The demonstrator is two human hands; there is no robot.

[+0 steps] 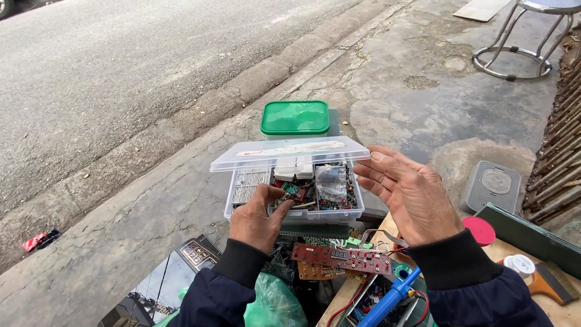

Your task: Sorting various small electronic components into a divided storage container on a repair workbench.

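Head view, looking down at clear box (pixel 357 209), lid (pixel 290 152) flipped up and back. Packed with small parts: white grid piece (pixel 249 183) at left, red and green boards (pixel 293 189) in middle, bagged bits (pixel 331 181) at right. Left hand (pixel 257 219) dipped into box front, fingers curled on parts; pinched on one or not, cannot tell. Right hand (pixel 408 195) beside box's right end, open, fingers spread, palm facing left, holding nothing. Green-lid tub (pixel 295 118) just behind box. Below box, red board (pixel 342 258) with small display on a pile of other boards; blue tool (pixel 392 298) and wires near bottom edge. Red cap (pixel 479 231), white cap (pixel 519 264), scraper (pixel 548 283) on wood top (pixel 501 248) at right. Grey case (pixel 491 186) on ground beyond. Green bag (pixel 275 306), black panel (pixel 181 266) lower left. Outdoors: cracked concrete pavement (pixel 399 91), road (pixel 121 72) at left, steel stool (pixel 520 42) top right.
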